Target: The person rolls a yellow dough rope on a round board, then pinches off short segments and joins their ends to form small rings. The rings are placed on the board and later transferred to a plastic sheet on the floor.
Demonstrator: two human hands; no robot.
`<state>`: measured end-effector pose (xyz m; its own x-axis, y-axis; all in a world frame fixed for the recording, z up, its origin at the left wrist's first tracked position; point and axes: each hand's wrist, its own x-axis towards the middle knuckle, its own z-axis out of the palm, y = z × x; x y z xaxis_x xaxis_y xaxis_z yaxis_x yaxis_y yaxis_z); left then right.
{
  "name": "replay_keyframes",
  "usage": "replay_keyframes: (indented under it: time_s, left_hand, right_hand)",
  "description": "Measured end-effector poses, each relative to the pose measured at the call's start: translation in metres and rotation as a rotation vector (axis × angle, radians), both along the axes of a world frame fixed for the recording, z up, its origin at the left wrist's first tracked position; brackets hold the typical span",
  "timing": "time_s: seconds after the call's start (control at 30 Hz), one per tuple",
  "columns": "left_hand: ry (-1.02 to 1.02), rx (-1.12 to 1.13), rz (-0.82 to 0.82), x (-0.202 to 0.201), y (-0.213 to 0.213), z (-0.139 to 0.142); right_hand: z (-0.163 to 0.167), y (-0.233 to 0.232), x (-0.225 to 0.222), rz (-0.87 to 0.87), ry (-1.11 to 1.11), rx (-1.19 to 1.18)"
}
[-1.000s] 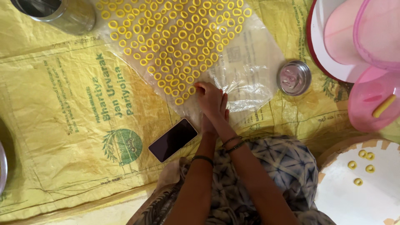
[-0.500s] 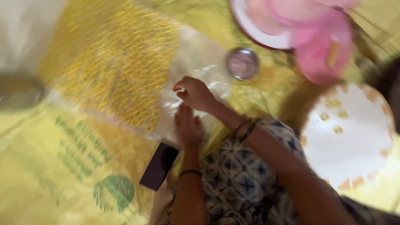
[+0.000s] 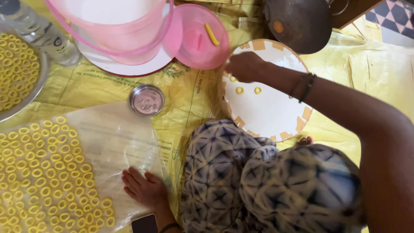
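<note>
My right hand (image 3: 246, 67) reaches out over the rim of a white plate (image 3: 267, 112) with orange edge marks. Its fingers are bunched over a yellow dough ring (image 3: 233, 79); whether they grip it is hidden. Two more rings (image 3: 248, 90) lie loose on the plate. My left hand (image 3: 144, 190) rests flat, fingers spread, on a clear plastic sheet (image 3: 116, 142). It lies just right of several rows of yellow rings (image 3: 43, 172) laid out on that sheet. My knees in blue-and-white patterned cloth (image 3: 258, 181) fill the lower middle.
A small steel tin (image 3: 147, 99) stands above the sheet. Behind it are a pink bucket (image 3: 116, 26) and a pink lid (image 3: 198, 47) carrying a yellow stick. A steel tray of rings (image 3: 17, 69), a bottle (image 3: 39, 30), a dark pan (image 3: 299, 23) and a phone (image 3: 144, 224) sit around the yellow sack mat (image 3: 86, 86).
My right hand left the plastic sheet and went right to the white plate. My left hand stayed on the sheet. The view swung toward the plate and bucket.
</note>
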<state>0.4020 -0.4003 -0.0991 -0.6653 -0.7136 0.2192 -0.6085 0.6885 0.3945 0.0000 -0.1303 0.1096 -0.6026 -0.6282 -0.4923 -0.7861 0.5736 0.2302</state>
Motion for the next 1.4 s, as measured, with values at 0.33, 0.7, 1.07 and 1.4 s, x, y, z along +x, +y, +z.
replay_keyframes:
  time_s: [0.33, 0.7, 1.07, 1.4]
  left_hand:
    - [-0.037, 0.031, 0.003, 0.002, -0.001, 0.005]
    - [-0.016, 0.042, 0.026, -0.004, 0.002, 0.015]
    - [0.178, 0.140, 0.069, -0.009, -0.002, 0.009]
    - [0.117, 0.114, 0.145, -0.020, -0.002, 0.024]
  right_hand:
    - [-0.059, 0.055, 0.021, -0.228, 0.154, -0.633]
    - [-0.039, 0.035, 0.021, -0.145, 0.154, -0.581]
    - [0.022, -0.164, 0.070, 0.390, -0.149, -0.586]
    - [-0.151, -0.335, 0.225, 0.006, -0.958, -0.873]
